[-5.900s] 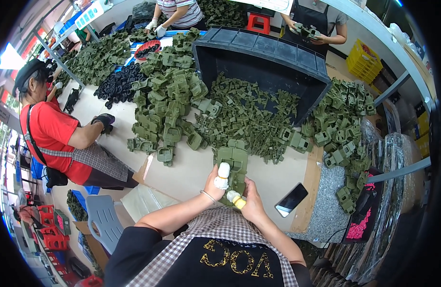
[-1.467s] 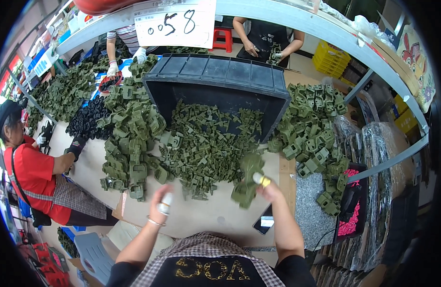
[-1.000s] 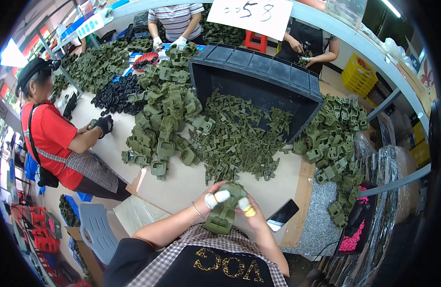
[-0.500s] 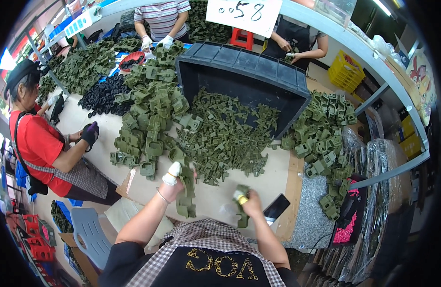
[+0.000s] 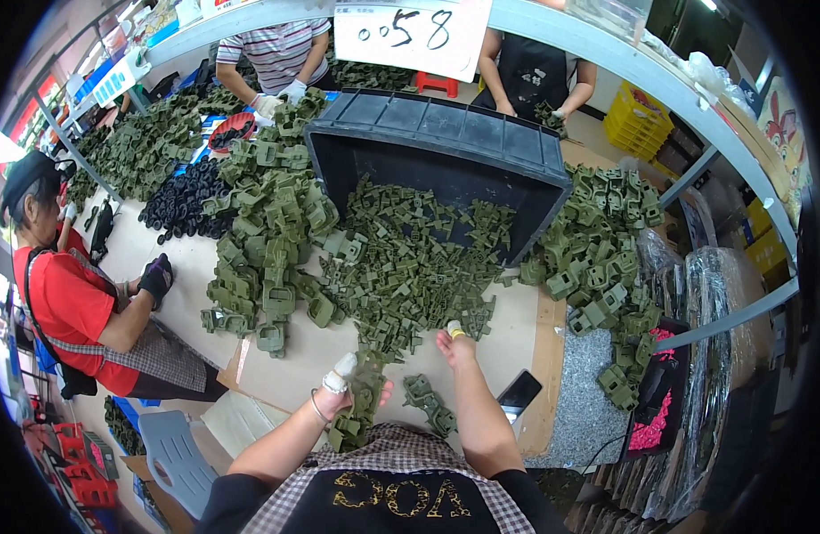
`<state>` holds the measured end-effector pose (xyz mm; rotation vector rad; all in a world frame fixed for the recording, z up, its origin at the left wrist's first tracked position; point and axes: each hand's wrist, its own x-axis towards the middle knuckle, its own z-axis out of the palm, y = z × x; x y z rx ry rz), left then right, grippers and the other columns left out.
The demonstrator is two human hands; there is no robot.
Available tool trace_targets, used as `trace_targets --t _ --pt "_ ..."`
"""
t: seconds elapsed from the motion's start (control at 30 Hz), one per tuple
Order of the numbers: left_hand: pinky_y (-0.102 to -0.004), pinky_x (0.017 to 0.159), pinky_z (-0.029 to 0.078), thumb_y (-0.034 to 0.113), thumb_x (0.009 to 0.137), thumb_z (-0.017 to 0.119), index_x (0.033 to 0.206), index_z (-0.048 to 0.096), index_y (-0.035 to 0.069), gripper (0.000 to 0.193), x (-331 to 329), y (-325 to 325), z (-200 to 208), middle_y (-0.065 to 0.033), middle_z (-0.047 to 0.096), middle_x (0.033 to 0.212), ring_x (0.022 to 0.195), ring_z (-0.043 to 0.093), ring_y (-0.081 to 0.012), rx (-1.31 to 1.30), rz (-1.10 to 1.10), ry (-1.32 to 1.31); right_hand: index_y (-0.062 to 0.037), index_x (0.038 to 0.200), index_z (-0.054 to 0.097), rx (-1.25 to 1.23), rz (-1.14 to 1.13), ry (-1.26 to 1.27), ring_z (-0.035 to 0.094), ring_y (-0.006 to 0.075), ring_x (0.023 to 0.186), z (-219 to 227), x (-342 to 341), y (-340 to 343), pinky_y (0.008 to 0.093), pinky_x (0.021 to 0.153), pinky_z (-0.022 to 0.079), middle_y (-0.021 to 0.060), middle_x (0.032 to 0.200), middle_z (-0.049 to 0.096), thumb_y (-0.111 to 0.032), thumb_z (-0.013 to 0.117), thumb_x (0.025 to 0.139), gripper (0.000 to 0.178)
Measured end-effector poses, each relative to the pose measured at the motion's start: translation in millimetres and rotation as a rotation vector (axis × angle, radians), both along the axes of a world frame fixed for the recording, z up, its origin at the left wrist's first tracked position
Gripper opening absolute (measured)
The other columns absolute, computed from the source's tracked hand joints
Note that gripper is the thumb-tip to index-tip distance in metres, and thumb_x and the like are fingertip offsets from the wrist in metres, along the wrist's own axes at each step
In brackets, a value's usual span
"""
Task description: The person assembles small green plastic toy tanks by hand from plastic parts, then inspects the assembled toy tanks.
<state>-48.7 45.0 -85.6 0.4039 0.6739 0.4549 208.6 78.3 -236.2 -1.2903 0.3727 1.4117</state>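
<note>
My left hand, with a white covering on the thumb, is closed around a green plastic molded part held just in front of my apron. At the near edge of a heap of small green plastic pieces is my right hand, yellow tape on one finger. Its fingers look apart, and no piece shows in them. Another green molded part lies on the table between my forearms. The heap spills out of a black plastic crate tipped on its side toward me.
Larger green parts are piled left and right of the crate. A phone lies right of my forearm. Black rings sit at the far left. A co-worker in red stands left; two others work across the table.
My right hand has let go of a green part, now on the table, and moved forward to the small pieces. My left hand has drawn its part nearer my body.
</note>
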Motion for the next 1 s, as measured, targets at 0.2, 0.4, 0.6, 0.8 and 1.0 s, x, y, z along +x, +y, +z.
trace_targets --t 0.2,0.4,0.6,0.8,1.0 --pt "-0.0386 0.074 0.048 0.059 0.079 0.037 0.121 0.039 0.01 0.065 -15 2 -8 -0.0197 0.055 0.102 0.085 0.057 -0.0274 0.005 0.059 -0.016 -0.0002 0.092 0.053 0.04 0.474 -0.588 0.047 0.0109 0.05 39 8 -64 0.0227 0.043 0.039 0.0047 0.069 0.053 -0.001 0.043 0.081 0.014" --pt "-0.0335 0.073 0.049 0.049 0.08 0.046 0.128 0.03 0.011 0.063 4 -2 17 -0.0126 0.047 0.117 0.091 0.055 -0.0217 0.088 -0.032 -0.083 -0.002 0.091 0.057 0.495 0.993 -0.45 0.05 0.0082 0.053 182 -35 -107 0.0214 0.046 0.04 0.0018 0.069 0.055 -0.002 0.051 0.078 0.014" --pt "-0.0301 0.081 0.045 0.015 0.078 0.058 0.132 0.025 0.013 0.064 2 -12 34 -0.0074 0.034 0.13 0.109 0.041 -0.0149 0.379 -0.076 -0.031 -0.0016 0.089 0.057 0.48 0.95 -0.727 0.052 0.007 0.057 224 -54 -116 0.0216 0.05 0.044 0.0019 0.07 0.058 0.001 0.051 0.078 0.013" --pt "-0.0278 0.086 0.041 0.009 0.072 0.062 0.131 0.026 0.011 0.07 6 -35 63 -0.0079 0.038 0.126 0.108 0.044 -0.0188 0.753 -0.097 0.102 -0.0007 0.089 0.057 0.594 0.906 -0.985 0.055 0.0094 0.058 221 -60 -123 0.0225 0.05 0.045 0.0049 0.072 0.059 0.0 0.052 0.077 0.013" --pt "-0.0327 0.091 0.035 0.017 0.072 0.061 0.132 0.024 0.01 0.071 10 -45 81 -0.0168 0.038 0.121 0.111 0.041 -0.0294 1.423 -0.196 0.532 -0.001 0.089 0.054 0.645 1.045 -1.067 0.056 0.0353 0.077 223 -56 -118 0.0362 0.065 0.045 0.016 0.084 0.058 -0.002 0.056 0.068 0.021"
